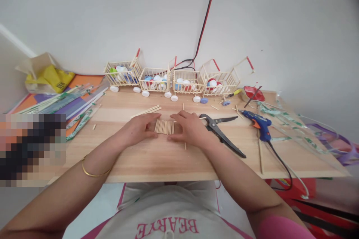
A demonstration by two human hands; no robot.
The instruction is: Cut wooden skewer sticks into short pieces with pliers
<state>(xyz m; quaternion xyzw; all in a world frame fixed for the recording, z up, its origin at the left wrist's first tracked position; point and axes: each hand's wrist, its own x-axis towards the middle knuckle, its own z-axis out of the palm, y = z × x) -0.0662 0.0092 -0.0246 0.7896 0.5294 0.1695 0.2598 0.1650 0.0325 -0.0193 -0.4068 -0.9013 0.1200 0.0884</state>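
Note:
A row of short wooden sticks lies side by side on the tabletop between my hands. My left hand cups the left end of the row, fingertips at the far edge and thumb at the near edge. At the right end, my right hand is curved round the sticks in the same way. A longer thin stick passes under my right hand. Several longer sticks lie just beyond my left hand. Black-handled shears rest right of my right hand.
Several small stick-built carts holding bottle caps line the wall. A blue glue gun with a cord lies at the right, near a red dish. Plastic-wrapped sticks and a yellow bag occupy the left of the wooden table.

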